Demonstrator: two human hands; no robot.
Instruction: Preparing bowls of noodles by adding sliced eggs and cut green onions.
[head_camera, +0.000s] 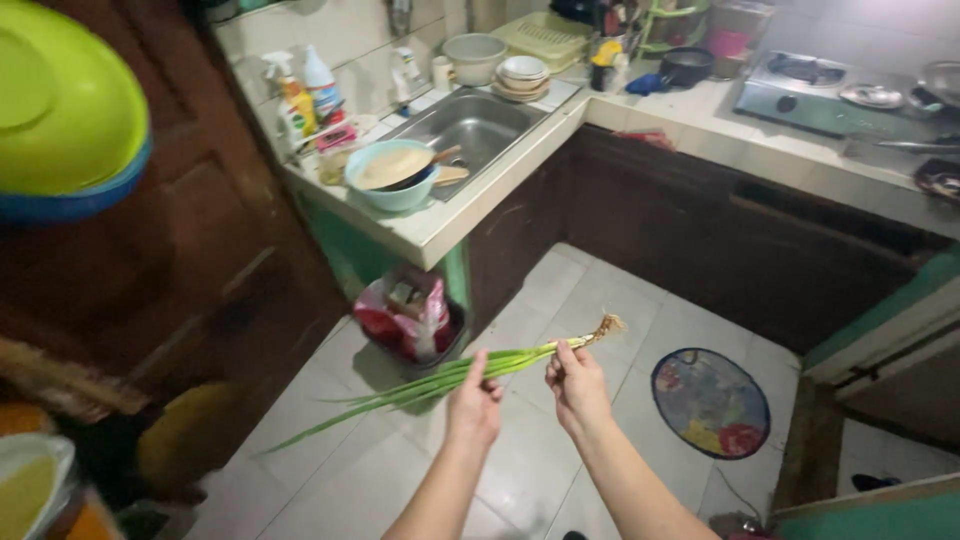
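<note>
I hold a bunch of green onions (420, 385) level above the tiled floor, long green leaves pointing left, pale root end (606, 325) pointing right. My left hand (475, 405) grips the stalks near their middle. My right hand (577, 385) pinches the stalks close to the roots. Both forearms reach in from the bottom edge.
A tiled L-shaped counter holds a steel sink (470, 125), a blue bowl with a pan (392, 172), spray bottles (300, 95) and a gas stove (830, 95). A bin with a red bag (410, 320) stands below. A round mat (712, 402) lies right. Green basins (65, 100) hang upper left.
</note>
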